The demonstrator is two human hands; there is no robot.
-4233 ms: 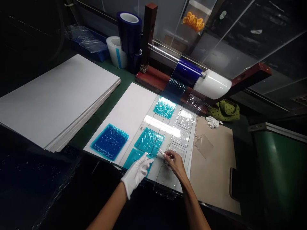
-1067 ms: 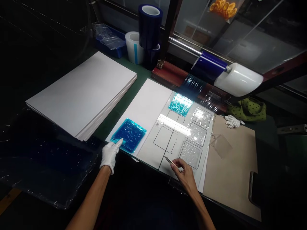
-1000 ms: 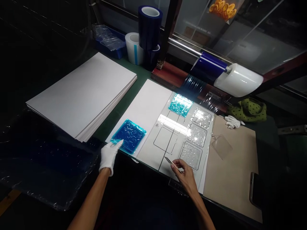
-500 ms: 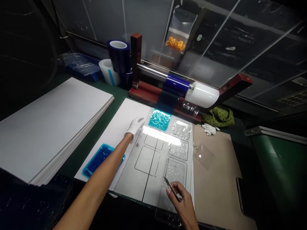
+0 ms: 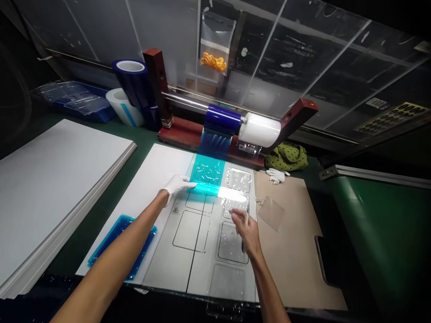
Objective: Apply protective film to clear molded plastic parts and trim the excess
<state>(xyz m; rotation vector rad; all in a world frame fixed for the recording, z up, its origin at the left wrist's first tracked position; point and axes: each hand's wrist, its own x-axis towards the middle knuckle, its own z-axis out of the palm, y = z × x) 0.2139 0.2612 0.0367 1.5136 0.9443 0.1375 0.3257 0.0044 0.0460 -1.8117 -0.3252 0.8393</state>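
Left hand (image 5: 177,185): gloved (white), fingers pinched on near L edge of teal film (image 5: 208,169).
Film: lies R of & beyond that grip, running back to blue roll (image 5: 222,117) on red stand (image 5: 183,131); white roll (image 5: 259,129) next to it, farther R.
Right hand (image 5: 247,229): bare, closed round slim tool (image 5: 247,219) (motion blur, tip unclear), R of & nearer than L grip.
Clear plates (image 5: 232,242): in column beneath & about R hand, on marked board (image 5: 168,269).
Blue pile (image 5: 109,237): nearer, L of L grip, partly behind L forearm.
Paper stack (image 5: 67,179): well L of L grip.
Brown sheet (image 5: 292,260): R of R hand, w/ clear tag (image 5: 272,214) on top.
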